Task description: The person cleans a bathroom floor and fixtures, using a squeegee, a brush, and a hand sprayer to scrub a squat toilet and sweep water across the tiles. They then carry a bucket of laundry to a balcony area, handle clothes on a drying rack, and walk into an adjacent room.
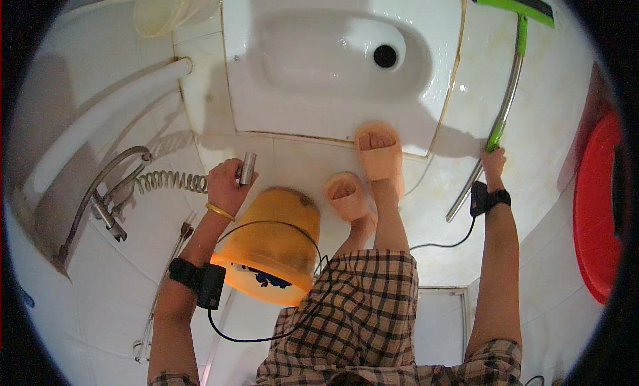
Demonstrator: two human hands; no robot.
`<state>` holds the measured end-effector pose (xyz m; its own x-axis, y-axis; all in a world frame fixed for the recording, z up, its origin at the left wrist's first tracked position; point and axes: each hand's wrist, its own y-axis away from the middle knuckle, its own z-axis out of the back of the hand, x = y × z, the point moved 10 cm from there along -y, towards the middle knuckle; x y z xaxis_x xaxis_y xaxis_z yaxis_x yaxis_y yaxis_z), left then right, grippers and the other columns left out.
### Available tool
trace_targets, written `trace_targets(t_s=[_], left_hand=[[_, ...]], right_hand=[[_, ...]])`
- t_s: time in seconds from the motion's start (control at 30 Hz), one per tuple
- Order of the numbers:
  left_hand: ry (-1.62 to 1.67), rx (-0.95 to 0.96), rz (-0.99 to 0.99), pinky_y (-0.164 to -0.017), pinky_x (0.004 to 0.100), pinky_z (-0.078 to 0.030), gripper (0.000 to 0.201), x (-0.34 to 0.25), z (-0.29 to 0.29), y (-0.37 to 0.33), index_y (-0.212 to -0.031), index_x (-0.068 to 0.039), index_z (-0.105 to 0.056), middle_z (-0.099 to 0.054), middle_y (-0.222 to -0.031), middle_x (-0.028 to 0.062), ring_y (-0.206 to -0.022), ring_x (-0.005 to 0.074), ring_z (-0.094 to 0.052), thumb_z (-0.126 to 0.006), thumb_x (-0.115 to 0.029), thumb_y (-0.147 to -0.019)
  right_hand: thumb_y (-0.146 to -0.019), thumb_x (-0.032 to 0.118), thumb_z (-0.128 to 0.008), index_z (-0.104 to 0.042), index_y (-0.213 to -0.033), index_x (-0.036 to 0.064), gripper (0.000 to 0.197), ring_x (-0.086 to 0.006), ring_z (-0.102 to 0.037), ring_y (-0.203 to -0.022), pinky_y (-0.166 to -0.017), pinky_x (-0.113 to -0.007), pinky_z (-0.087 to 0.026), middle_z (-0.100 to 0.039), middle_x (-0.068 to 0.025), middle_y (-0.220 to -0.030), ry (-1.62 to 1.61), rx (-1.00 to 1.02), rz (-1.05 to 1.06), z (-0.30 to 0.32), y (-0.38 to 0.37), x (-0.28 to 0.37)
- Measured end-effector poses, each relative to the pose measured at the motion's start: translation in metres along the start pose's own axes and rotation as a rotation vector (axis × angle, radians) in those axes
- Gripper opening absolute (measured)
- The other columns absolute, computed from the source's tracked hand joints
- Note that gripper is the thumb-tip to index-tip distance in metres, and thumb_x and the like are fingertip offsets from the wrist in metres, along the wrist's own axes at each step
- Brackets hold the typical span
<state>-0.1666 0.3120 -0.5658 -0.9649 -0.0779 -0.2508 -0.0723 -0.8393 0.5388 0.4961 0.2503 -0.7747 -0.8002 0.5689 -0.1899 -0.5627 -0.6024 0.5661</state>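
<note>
My left hand (227,187) is closed around a metal hand sprayer (248,169), its cylindrical head sticking out past my fingers. From that hand a coiled hose (170,181) runs left to a wall tap (105,211). Off to the right, my right hand (493,166) grips the pole of a floor squeegee (511,96) at its green lower part. The squeegee's green and black blade (516,5) points away from me at the far right. Beneath my left wrist an orange bucket (283,216) lies tilted, its mouth toward me, with something dark and patterned partly showing inside.
A white squat toilet (293,113) with a dark drain hole is set in the floor ahead. My feet in orange slippers (383,161) stand before it. A white pipe (110,96) and a pale bucket (160,13) are at the left; a red basin (592,219) stands far right.
</note>
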Motion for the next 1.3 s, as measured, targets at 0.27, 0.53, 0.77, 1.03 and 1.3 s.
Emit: trace_targets(t_s=[0.27,0.53,0.77,1.03,1.3], left_hand=[[0.072,-0.124,0.087,-0.074,0.0357,-0.042,0.026,0.003,0.049,0.038,-0.087,-0.002,-0.051,-0.051,-0.094,0.0157,-0.085,0.0318,-0.051,-0.066,-0.012,-0.067],[0.16,-0.39,0.419,-0.077,0.0332,-0.044,0.028,0.091,0.119,0.164,-0.094,-0.006,-0.054,-0.05,-0.111,0.0135,-0.096,0.0297,-0.053,-0.058,0.001,-0.067],[-0.102,-0.263,0.286,-0.085,0.0351,-0.043,0.027,0.124,0.172,0.192,-0.095,-0.012,-0.057,-0.049,-0.114,0.01,-0.106,0.028,-0.047,-0.059,-0.007,-0.069],[-0.036,-0.222,0.103,-0.084,0.0346,-0.044,0.037,0.123,0.185,0.157,-0.099,-0.013,-0.054,-0.048,-0.115,0.0086,-0.108,0.0281,-0.046,-0.061,-0.005,-0.063],[1.257,-0.68,0.579,-0.08,0.0255,-0.043,0.026,0.222,0.175,0.18,-0.095,-0.005,-0.057,-0.059,-0.096,0.0056,-0.09,0.0124,-0.054,-0.065,-0.006,-0.07]], right_hand=[[-0.073,0.036,-0.059,-0.041,-0.107,0.0069,0.048,-0.0211,-0.054,-0.065,-0.06,-0.033,-0.046,-0.056,-0.008,-0.079,-0.567,0.174,-0.004,-0.016,-0.002,-0.055],[-0.079,0.025,-0.051,-0.037,-0.067,0.015,0.021,-0.009,-0.033,-0.031,-0.027,-0.023,-0.028,-0.036,0.0022,-0.046,-0.97,0.472,-0.198,0.052,0.096,-0.057],[-0.076,0.019,-0.054,-0.04,-0.077,0.0147,0.014,-0.0099,-0.036,-0.033,-0.028,-0.024,-0.033,-0.038,0.0014,-0.048,-0.8,0.568,-0.17,0.115,0.121,-0.049],[-0.076,0.019,-0.054,-0.041,-0.077,0.0135,0.014,-0.0107,-0.038,-0.033,-0.029,-0.025,-0.036,-0.038,0.0008,-0.048,-0.753,0.643,-0.241,0.15,0.117,-0.022],[-0.077,0.018,-0.051,-0.043,-0.072,0.0104,0.012,-0.0134,-0.037,-0.033,-0.031,-0.029,-0.037,-0.038,-0.0007,-0.045,-0.54,0.51,-0.143,0.197,0.103,-0.014]])
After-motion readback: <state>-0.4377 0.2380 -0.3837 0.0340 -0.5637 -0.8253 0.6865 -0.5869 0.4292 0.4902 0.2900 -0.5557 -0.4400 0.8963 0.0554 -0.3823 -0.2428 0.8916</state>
